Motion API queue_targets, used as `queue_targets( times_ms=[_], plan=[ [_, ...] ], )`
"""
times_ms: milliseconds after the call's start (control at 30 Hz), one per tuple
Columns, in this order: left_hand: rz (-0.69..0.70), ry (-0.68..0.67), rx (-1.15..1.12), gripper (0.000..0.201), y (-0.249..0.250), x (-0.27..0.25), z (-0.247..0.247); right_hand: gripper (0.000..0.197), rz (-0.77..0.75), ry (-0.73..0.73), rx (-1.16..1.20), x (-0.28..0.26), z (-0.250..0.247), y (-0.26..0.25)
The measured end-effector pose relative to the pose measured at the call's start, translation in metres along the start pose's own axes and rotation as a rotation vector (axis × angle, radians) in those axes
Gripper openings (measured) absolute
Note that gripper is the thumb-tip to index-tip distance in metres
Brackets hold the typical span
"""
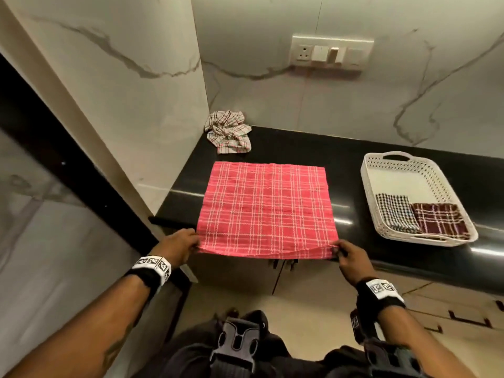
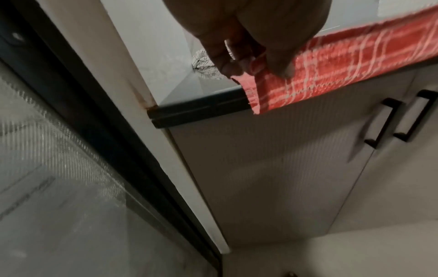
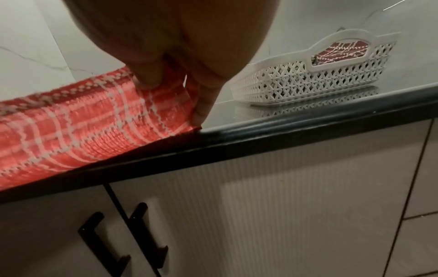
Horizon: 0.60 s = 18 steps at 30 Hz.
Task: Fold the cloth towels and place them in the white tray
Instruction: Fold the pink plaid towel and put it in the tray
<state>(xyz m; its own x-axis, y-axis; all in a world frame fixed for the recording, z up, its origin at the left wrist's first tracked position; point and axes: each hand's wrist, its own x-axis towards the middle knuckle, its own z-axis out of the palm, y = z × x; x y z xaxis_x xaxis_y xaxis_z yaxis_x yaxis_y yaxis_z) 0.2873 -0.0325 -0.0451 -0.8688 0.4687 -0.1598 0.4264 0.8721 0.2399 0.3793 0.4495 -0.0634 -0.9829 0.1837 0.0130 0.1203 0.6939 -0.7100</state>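
Note:
A red checked towel point(image 1: 267, 205) lies spread flat on the black counter point(image 1: 341, 156), its near edge over the counter's front. My left hand point(image 1: 188, 245) pinches the near left corner of the red towel point(image 2: 331, 61). My right hand point(image 1: 342, 251) pinches the near right corner of the red towel point(image 3: 94, 129), lifted slightly. The white perforated tray point(image 1: 373, 214) stands to the right and holds two folded towels: a black-and-white checked one point(image 1: 395, 214) and a maroon checked one point(image 1: 439, 221). A crumpled beige checked towel point(image 1: 229, 130) sits in the back left corner.
A marble wall with a switch plate point(image 1: 331, 51) rises behind the counter, and a marble side panel point(image 1: 122, 91) closes off its left end. Cabinet doors with black handles point(image 3: 123, 238) hang below the counter edge. The white tray point(image 3: 308, 80) stands close to the front edge.

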Motion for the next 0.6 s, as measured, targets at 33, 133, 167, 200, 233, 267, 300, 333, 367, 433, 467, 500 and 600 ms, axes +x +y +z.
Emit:
queue_targets(
  times_ms=[33, 133, 167, 200, 233, 267, 300, 333, 367, 433, 467, 500, 600],
  plan=[
    [-0.023, -0.010, -0.017, 0.019, 0.002, -0.003, 0.003, 0.019, 0.008, -0.015, -0.005, -0.005, 0.000, 0.000],
    [-0.071, -0.023, -0.108, 0.013, 0.007, -0.005, -0.002, 0.020, 0.033, -0.043, -0.007, -0.012, -0.005, -0.004],
    [-0.113, -0.029, -0.155, 0.013, 0.003, -0.005, -0.003, 0.019, 0.056, -0.050, 0.005, -0.014, -0.007, -0.006],
    [-0.166, -0.043, -0.205, 0.014, 0.000, -0.005, -0.006, 0.015, 0.077, -0.055, 0.014, -0.015, -0.010, -0.008],
    [-0.208, -0.054, -0.252, 0.016, -0.008, -0.005, -0.007, 0.011, 0.087, -0.063, 0.017, -0.016, -0.012, -0.010],
    [-0.228, -0.064, -0.294, 0.019, -0.015, -0.005, -0.008, 0.008, 0.096, -0.087, 0.013, -0.017, -0.016, -0.011],
    [-0.238, -0.076, -0.332, 0.019, -0.022, -0.006, -0.008, 0.008, 0.109, -0.128, 0.015, -0.018, -0.020, -0.014],
    [-0.244, -0.087, -0.375, 0.016, -0.026, -0.006, -0.011, 0.007, 0.123, -0.181, 0.037, -0.017, -0.023, -0.015],
    [-0.260, -0.089, -0.424, 0.011, -0.028, -0.007, -0.015, 0.006, 0.144, -0.233, 0.086, -0.017, -0.026, -0.017],
    [-0.281, -0.072, -0.538, 0.002, -0.028, -0.007, -0.027, 0.007, 0.202, -0.299, 0.232, -0.011, -0.033, -0.021],
    [-0.283, -0.060, -0.590, 0.003, -0.028, -0.006, -0.033, 0.009, 0.235, -0.300, 0.296, -0.006, -0.036, -0.023],
    [-0.286, -0.051, -0.622, 0.004, -0.030, 0.002, -0.040, 0.011, 0.263, -0.281, 0.343, 0.006, -0.038, -0.025],
    [-0.284, 0.034, -0.649, 0.006, -0.033, 0.033, -0.054, 0.009, 0.249, -0.133, 0.307, 0.049, -0.040, -0.029]
  ],
)
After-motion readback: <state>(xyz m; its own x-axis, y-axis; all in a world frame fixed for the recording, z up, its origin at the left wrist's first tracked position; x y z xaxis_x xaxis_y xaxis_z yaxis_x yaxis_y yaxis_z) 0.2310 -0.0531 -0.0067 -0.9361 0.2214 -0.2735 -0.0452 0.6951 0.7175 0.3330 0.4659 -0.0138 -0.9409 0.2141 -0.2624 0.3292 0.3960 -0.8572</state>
